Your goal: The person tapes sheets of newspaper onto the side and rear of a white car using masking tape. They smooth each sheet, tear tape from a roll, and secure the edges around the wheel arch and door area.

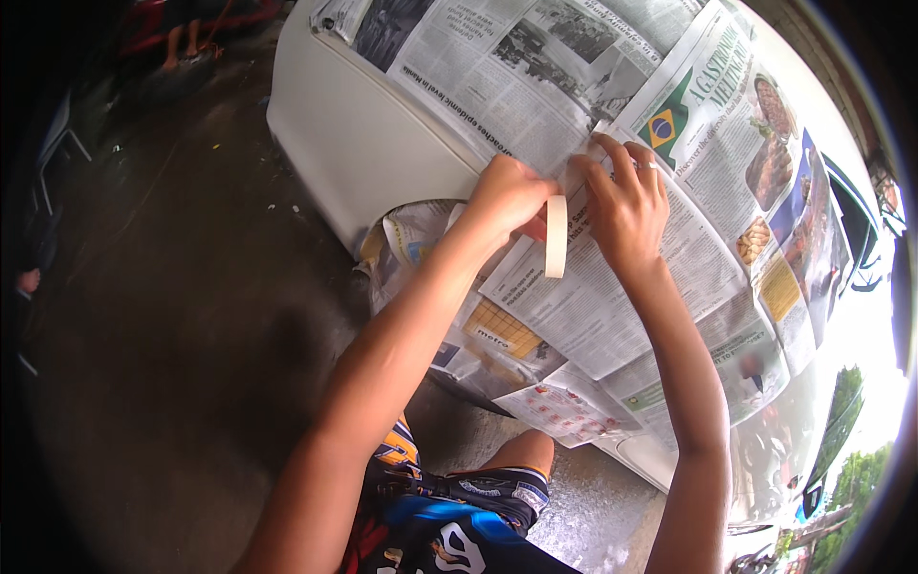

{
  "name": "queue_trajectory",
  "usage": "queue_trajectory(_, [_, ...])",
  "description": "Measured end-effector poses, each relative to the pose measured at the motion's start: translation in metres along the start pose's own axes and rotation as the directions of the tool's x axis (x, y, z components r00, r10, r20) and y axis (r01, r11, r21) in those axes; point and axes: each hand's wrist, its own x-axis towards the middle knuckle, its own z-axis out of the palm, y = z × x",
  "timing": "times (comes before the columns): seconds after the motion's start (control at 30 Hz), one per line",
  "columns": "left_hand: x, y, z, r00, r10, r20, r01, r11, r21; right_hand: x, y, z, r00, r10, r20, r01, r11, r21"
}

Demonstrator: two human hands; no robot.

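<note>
A roll of cream masking tape [556, 237] hangs from my left hand [512, 196], whose fingers are closed round its upper part. Close beside it, my right hand [626, 196] rests its spread, bent fingertips on the newspaper sheets [564, 306]; a ring shows on one finger. I cannot make out any tape strip between the hands. The sheets overlap across the side of a white car [373, 124], and more paper fills the wheel arch [406, 239] below my left wrist. Part of the tape roll is hidden by my left fingers.
A dark, wet-looking floor [182, 335] spreads to the left. Another person's bare legs [182, 43] show at the far upper left, and a hand [29, 280] at the left edge. The car's windows and green trees [846, 478] are on the right.
</note>
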Motion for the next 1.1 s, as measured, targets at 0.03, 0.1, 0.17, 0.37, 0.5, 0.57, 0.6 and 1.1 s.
queue_trajectory(0.03, [-0.001,-0.001,0.0,1.0,0.011,0.012,-0.011,1.0,0.0,-0.005,-0.005,0.0,0.999,0.029,0.027,-0.028,0.999,-0.036])
queue_trajectory(0.1, [-0.007,-0.003,0.0,0.997,0.028,0.068,-0.026,0.999,-0.025,-0.014,-0.011,0.002,0.998,0.067,-0.001,-0.067,0.993,-0.101])
queue_trajectory(0.17, [-0.017,-0.008,-0.001,0.988,0.04,0.152,-0.028,0.996,-0.08,-0.019,-0.013,0.003,0.995,0.099,0.026,-0.096,0.989,-0.11])
queue_trajectory(0.37, [-0.068,-0.046,0.003,0.971,0.194,0.143,-0.186,0.98,-0.068,-0.023,-0.015,0.006,0.989,0.141,0.041,-0.134,0.981,-0.14])
queue_trajectory(0.5, [-0.069,-0.06,-0.019,0.968,0.197,0.158,-0.238,0.919,0.314,-0.023,-0.018,0.008,0.987,0.153,0.042,-0.145,0.978,-0.151])
queue_trajectory(0.57, [-0.066,-0.066,-0.031,0.925,0.344,0.162,-0.363,0.671,0.646,-0.024,-0.018,0.009,0.984,0.17,0.057,-0.16,0.977,-0.143])
queue_trajectory(0.6, [-0.064,-0.069,-0.037,0.972,0.196,0.129,-0.229,0.666,0.71,-0.024,-0.019,0.009,0.982,0.18,0.065,-0.169,0.976,-0.14])
queue_trajectory(1.1, [-0.063,-0.083,-0.018,0.995,0.093,0.03,-0.097,0.977,0.188,-0.033,-0.024,0.009,0.966,0.222,0.136,-0.198,0.965,-0.172])
